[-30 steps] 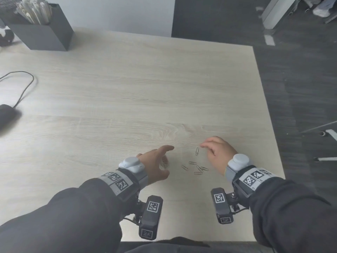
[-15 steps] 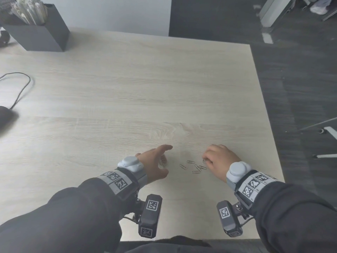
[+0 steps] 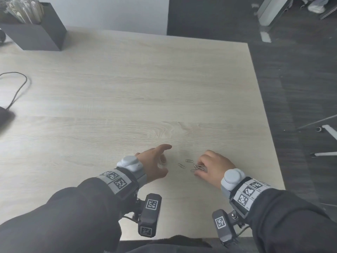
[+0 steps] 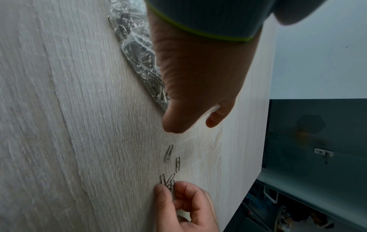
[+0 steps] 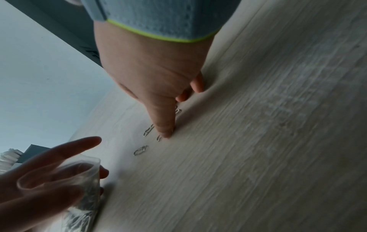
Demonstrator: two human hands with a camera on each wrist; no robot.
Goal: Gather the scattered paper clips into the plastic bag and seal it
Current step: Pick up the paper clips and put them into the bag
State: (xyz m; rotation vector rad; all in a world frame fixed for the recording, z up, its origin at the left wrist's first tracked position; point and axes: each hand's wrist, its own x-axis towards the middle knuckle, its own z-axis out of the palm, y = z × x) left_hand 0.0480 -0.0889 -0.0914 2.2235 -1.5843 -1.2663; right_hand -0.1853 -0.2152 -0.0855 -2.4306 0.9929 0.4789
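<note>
Near the table's (image 3: 164,88) front edge, the right hand (image 3: 212,166) pinched a small bunch of clips (image 4: 167,182) against the wood. Two loose clips (image 4: 172,157) lay just beyond. Past them the left hand (image 3: 153,164) gripped the bag (image 4: 137,53), its mouth held wide, clips inside.

Two clips (image 3: 189,160) lie apart; a small cluster (image 3: 197,167) overlaps, count unclear. One bag (image 4: 139,51), two hands (image 3: 155,165), one box (image 3: 36,33).

Black sleeves (image 3: 76,212); grey wristbands (image 3: 242,190) with square-code tags; lime-edged cuffs (image 5: 158,20)
</note>
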